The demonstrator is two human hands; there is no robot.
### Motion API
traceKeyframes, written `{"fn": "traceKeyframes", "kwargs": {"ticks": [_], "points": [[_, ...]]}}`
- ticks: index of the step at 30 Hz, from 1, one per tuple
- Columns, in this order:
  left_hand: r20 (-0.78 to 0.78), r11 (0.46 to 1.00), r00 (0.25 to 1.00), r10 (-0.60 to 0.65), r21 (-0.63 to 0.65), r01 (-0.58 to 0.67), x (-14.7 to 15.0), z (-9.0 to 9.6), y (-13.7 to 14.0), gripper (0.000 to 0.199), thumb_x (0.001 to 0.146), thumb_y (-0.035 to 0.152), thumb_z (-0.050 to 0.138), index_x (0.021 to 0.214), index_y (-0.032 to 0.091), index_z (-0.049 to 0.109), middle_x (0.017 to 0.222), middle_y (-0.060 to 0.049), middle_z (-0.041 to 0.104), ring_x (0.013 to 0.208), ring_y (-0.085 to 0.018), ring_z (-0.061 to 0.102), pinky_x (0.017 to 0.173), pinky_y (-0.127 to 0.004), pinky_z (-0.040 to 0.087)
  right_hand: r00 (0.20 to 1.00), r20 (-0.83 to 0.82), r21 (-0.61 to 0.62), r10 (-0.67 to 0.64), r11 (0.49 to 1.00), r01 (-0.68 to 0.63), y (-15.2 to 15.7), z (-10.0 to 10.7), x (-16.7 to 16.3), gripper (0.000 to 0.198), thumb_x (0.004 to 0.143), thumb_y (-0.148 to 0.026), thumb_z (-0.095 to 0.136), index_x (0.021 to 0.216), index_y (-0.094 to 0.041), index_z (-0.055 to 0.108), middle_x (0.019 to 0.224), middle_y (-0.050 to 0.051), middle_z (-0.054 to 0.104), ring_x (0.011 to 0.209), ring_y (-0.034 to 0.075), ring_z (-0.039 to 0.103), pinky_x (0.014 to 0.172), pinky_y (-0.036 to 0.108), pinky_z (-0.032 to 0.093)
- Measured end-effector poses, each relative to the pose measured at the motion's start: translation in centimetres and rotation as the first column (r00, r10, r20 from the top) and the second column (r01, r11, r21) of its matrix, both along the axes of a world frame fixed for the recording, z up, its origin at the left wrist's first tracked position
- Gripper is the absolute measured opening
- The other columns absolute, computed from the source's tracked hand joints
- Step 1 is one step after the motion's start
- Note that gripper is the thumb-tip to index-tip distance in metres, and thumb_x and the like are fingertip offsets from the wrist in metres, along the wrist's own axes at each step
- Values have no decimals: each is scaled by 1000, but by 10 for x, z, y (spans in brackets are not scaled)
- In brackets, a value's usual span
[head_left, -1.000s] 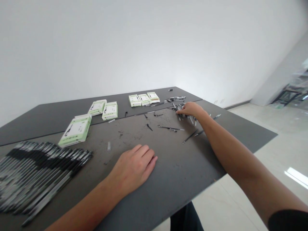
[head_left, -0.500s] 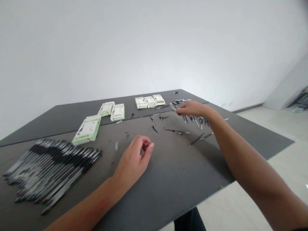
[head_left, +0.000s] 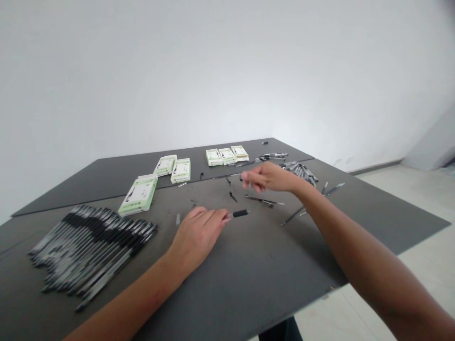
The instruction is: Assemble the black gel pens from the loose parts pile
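Left hand [head_left: 199, 233]: closed, gripping a pen [head_left: 241, 213] between thumb and fingers; whether its underside rests on the table cannot be told.
Held pen: juts from the fingertips toward the right, its black grip and clear tip showing, the rest hidden in the hand.
Right hand [head_left: 270, 177]: raised over the table, fingers curled and pointing left; blurred, so whether anything is pinched in it cannot be told.
Pen pile [head_left: 302, 171]: a heap of clear-barrelled pens just behind the right wrist, partly hidden by it.
Pen row [head_left: 101, 248]: many black-gripped pens laid side by side, slanting, to the left of the left forearm, well apart from the pile.
Loose pieces: a black pen cap [head_left: 232, 196] and a thin dark pen [head_left: 265, 201] lie in front of the right hand; a clear plastic piece [head_left: 178, 219] lies just beside the left hand.
Near boxes: a green-and-white carton [head_left: 138, 195] behind the pen row, two more cartons [head_left: 181, 171] farther back.
Far boxes: three small cartons [head_left: 227, 156] side by side.
Table [head_left: 256, 270]: dark grey, seamed across, before a white wall [head_left: 213, 71].
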State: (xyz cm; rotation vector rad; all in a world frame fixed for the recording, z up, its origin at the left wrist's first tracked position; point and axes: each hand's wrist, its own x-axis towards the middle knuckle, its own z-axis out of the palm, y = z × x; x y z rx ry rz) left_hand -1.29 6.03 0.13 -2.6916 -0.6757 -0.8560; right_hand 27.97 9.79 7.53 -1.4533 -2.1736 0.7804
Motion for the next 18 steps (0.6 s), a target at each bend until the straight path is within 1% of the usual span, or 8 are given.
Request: {"fn": "traceKeyframes", "kwargs": {"ticks": [1, 2, 3, 5, 8, 11, 14, 18], "points": [[12, 1000, 1000, 16, -3, -15, 1, -1, -1, 29, 116, 26, 41, 112, 15, 67, 97, -7, 81, 81, -21, 75, 77, -37, 55, 971, 82, 138, -226, 967, 214, 10, -3, 18, 62, 102, -69, 41, 96, -21, 81, 75, 3, 75, 63, 14, 63, 64, 27, 45], [26, 1000, 999, 27, -14, -27, 2, -3, -2, 30, 117, 28, 40, 112, 16, 67, 98, -8, 82, 83, -21, 76, 76, -36, 56, 892, 196, 241, -406, 902, 358, 18, -8, 37, 64, 102, -69, 39, 98, -23, 82, 80, 4, 77, 68, 16, 66, 66, 28, 45], [36, 999, 999, 36, -31, -35, 3, -5, -3, 31, 117, 29, 39, 112, 16, 67, 99, -8, 82, 85, -21, 77, 76, -34, 57, 840, 255, 261, -478, 871, 417, 26, -13, 55, 61, 99, -69, 46, 94, -20, 82, 79, 7, 77, 69, 20, 67, 67, 31, 45], [49, 996, 997, 54, -73, -50, 5, -8, -6, 30, 117, 31, 38, 115, 17, 66, 102, -8, 82, 88, -20, 78, 78, -33, 60, 798, 337, 230, -500, 865, 445, 36, -24, 87, 46, 89, -61, 66, 82, -19, 83, 72, 9, 75, 71, 24, 68, 67, 34, 45], [33, 990, 996, 81, -121, -77, 7, -10, -7, 30, 117, 32, 38, 120, 18, 64, 103, -8, 82, 88, -21, 79, 78, -34, 62, 779, 406, 170, -479, 876, 451, 42, -38, 116, 34, 84, -55, 73, 80, -23, 83, 78, 7, 79, 76, 24, 71, 69, 33, 46], [5, 980, 995, 102, -172, -100, 6, -11, -8, 30, 117, 32, 38, 122, 17, 64, 103, -8, 81, 89, -22, 79, 79, -35, 62, 773, 454, 95, -444, 886, 453, 43, -46, 126, 40, 83, -60, 73, 71, -23, 80, 76, 7, 78, 73, 23, 71, 66, 32, 47], [-18, 973, 993, 114, -198, -116, 6, -9, -8, 29, 117, 32, 39, 123, 18, 64, 103, -8, 81, 91, -23, 80, 80, -35, 63, 771, 488, 32, -409, 891, 452, 44, -47, 130, 42, 83, -60, 73, 65, -22, 77, 71, 7, 77, 69, 23, 70, 64, 33, 48], [-34, 971, 994, 106, -211, -111, 6, -9, -9, 29, 117, 31, 39, 121, 17, 65, 105, -10, 82, 93, -23, 80, 84, -36, 64, 768, 501, 26, -398, 894, 447, 44, -43, 132, 34, 79, -53, 78, 64, -23, 79, 70, 6, 77, 68, 23, 72, 67, 33, 52]]}}
